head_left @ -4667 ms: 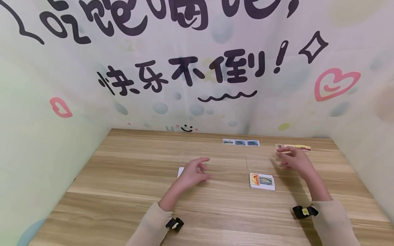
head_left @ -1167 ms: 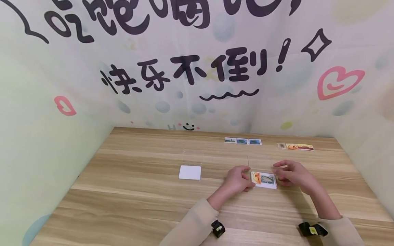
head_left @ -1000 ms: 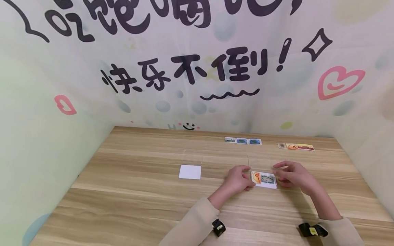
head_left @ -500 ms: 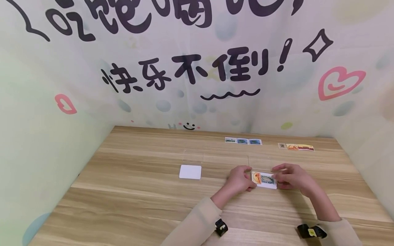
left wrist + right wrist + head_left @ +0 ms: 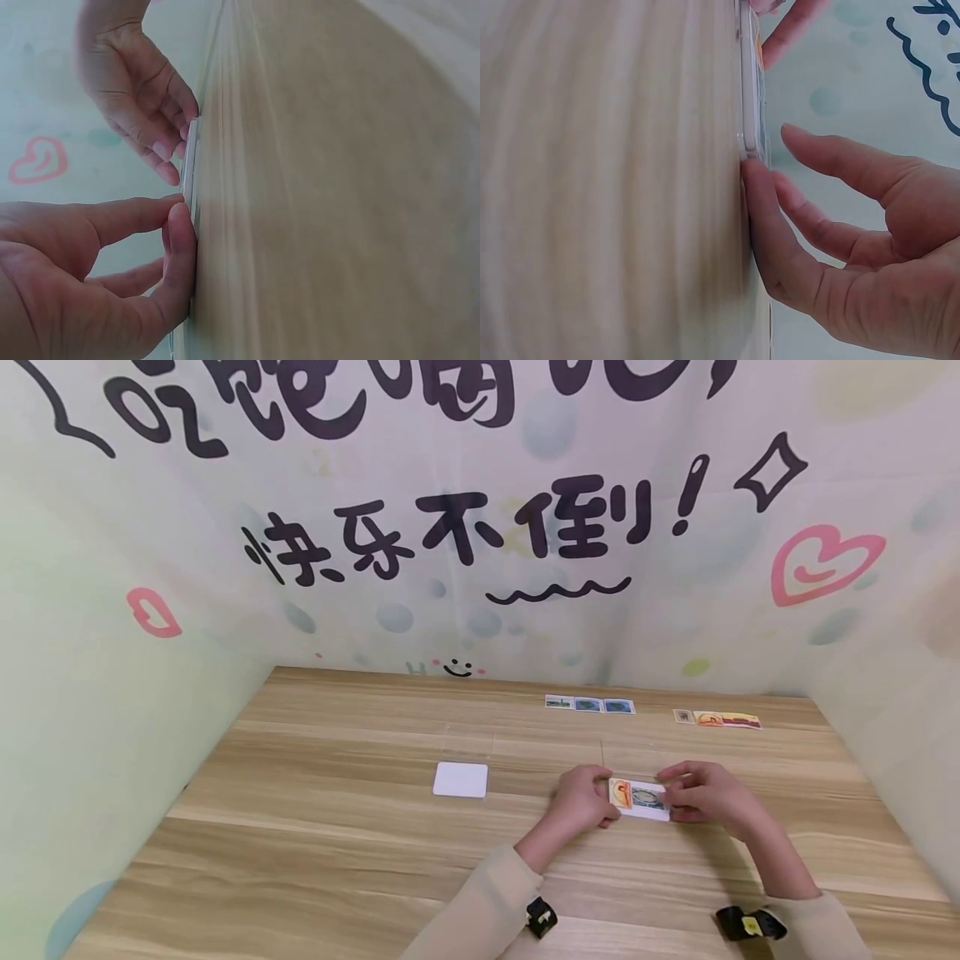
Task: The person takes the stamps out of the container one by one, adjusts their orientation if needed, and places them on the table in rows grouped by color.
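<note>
A thin stack of white cards (image 5: 649, 812) lies on the table between the two hands. On its top are an orange stamp (image 5: 621, 792) and a grey-green stamp (image 5: 646, 797). My left hand (image 5: 582, 795) pinches the stack's left end between thumb and finger, as the left wrist view shows. My right hand (image 5: 708, 795) is at the opposite end. There, in the right wrist view, one fingertip meets the edge of the stack (image 5: 751, 90) while the thumb (image 5: 840, 159) stays raised and apart from it.
Left of the hands lies a blank white card (image 5: 461, 780). Faint clear plastic pieces lie behind it and behind the stack. Near the back edge are a row of blue and green stamps (image 5: 588, 704) and, farther right, a row of brown, orange and red stamps (image 5: 717, 719).
My left hand has moved right, from over the white card to the stack's left end. My right hand has come from the back-right stamps to its right end, lately edging left.
</note>
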The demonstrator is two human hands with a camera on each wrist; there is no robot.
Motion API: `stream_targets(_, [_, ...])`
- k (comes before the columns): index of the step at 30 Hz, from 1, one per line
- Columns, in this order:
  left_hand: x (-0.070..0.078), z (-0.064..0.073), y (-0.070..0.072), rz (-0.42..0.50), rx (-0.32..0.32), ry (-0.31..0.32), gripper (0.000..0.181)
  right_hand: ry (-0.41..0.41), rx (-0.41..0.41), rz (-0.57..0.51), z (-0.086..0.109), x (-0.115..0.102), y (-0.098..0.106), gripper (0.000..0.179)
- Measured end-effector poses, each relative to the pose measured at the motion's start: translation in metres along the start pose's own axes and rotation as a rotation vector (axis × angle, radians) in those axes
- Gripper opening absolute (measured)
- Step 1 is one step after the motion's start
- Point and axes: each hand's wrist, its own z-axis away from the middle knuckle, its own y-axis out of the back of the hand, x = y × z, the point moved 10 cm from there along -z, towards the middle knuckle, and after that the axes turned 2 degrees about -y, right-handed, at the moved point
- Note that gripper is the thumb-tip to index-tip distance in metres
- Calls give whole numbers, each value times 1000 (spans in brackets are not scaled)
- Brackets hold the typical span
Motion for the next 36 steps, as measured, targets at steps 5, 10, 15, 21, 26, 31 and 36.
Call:
stream_targets(5, [1, 0, 0, 11, 0, -5, 56, -1, 6, -5, 1, 0, 0, 42])
stream_targets(10, [0, -1, 1, 36, -2, 3, 55, -4, 12, -4, 1, 0, -1, 43])
stream_targets(15, [-2, -2, 1, 64, -4, 8, 54, -6, 23, 6, -1, 0, 0, 40])
stream_targets(21, [-2, -1, 1, 63, 0, 17, 53, 6, 27, 16, -1, -1, 0, 37])
stream_targets(26, [-2, 1, 2, 46, 11, 24, 53, 12, 24, 27, 0, -2, -1, 34])
stream_targets(31, [-2, 1, 3, 35, 21, 38, 53, 10, 23, 24, 0, -2, -1, 34])
stream_targets(36, [-3, -1, 2, 35, 25, 46, 53, 5, 33, 32, -1, -3, -1, 33])
